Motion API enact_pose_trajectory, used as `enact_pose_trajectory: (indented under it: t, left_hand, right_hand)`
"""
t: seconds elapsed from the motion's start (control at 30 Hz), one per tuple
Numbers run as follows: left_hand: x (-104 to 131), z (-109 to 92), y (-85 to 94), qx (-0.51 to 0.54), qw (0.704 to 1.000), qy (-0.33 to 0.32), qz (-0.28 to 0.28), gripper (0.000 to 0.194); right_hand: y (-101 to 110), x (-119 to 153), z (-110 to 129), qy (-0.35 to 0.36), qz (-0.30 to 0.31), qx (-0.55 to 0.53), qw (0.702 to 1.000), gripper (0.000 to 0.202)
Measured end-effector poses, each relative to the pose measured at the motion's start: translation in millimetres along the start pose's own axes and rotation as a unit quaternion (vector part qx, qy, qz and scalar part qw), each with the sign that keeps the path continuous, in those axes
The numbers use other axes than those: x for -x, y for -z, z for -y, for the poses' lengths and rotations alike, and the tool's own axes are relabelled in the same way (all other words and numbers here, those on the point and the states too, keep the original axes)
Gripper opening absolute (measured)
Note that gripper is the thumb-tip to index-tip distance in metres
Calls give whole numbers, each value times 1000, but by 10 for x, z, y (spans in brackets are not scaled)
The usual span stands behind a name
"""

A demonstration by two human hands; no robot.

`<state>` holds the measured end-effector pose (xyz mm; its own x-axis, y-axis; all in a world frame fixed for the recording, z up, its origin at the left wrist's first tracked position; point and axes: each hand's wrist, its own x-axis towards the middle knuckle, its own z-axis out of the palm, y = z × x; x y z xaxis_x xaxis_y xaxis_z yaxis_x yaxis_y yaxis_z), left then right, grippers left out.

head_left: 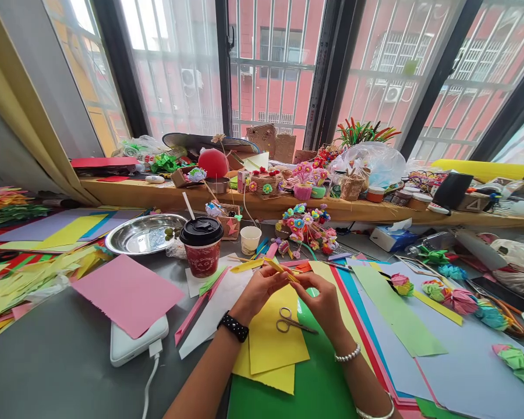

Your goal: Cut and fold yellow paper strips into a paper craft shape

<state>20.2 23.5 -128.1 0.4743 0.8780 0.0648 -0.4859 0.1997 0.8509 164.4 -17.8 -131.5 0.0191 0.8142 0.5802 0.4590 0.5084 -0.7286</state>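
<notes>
A narrow folded strip of yellow paper (280, 269) is pinched between both hands above the middle of the table. My left hand (262, 288), with a black dotted watch on its wrist, is closed on the strip's left part. Closed on its right end is my right hand (321, 299), which wears a beaded bracelet. Below them, small scissors (290, 321) lie on yellow paper sheets (273, 349) over a green mat (305, 390). A pink folded strip (198, 311) and white paper (218, 302) rest left of the hands.
A lidded cup (202, 250), paper cup (250, 240) and metal plate (142, 233) stand behind on the left. Pink paper (128, 294) covers part of a white power bank (135, 343). Coloured sheets (471, 372) and paper flowers (463, 301) lie at the right.
</notes>
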Motion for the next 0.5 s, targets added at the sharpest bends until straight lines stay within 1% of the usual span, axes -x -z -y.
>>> enact_pose_trajectory:
  t: [0.13, 0.37, 0.5]
  left_hand:
    - [0, -8, -4, 8, 1000, -4, 3, 18]
    - [9, -5, -16, 35, 999, 10, 20, 12]
    - [8, -5, -26, -6, 1000, 6, 5, 16]
  right_hand:
    - [13, 3, 4, 32, 4, 23, 999, 18]
    - [38, 18, 4, 46, -22, 33, 998, 14]
    - [52, 22, -27, 47, -26, 50, 997, 13]
